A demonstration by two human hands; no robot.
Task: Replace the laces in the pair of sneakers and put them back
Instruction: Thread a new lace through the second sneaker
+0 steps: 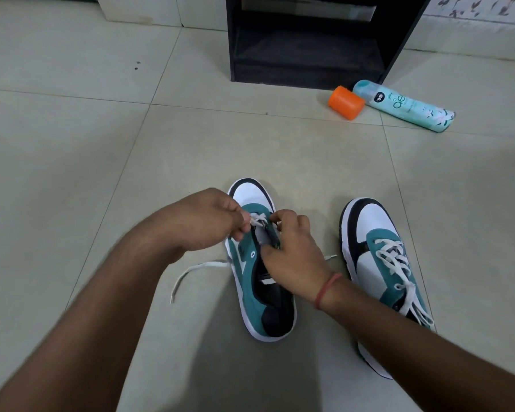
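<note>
The half-laced sneaker (260, 263) sits on the floor (101, 144), toe pointing away, so both hands can reach its lowest eyelets: the left hand (202, 221) pinches the white lace (257, 218) while the right hand (292, 254) grips the eyelet edge, probably steadying it. The laced sneaker (384, 263) waits just to the right, near the dark shelf unit (309, 55).

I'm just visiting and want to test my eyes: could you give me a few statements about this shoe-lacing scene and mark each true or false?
1. Both hands work at the teal, white and black sneaker on the left. True: the left hand pinches its white lace, and the right hand is at the eyelets.
2. The matching sneaker on the right has no lace. False: it is laced.
3. The orange cap sits on the pale teal spray can. False: it lies beside the can on the tiled floor.
4. The spray can lies on its side. True.
</note>
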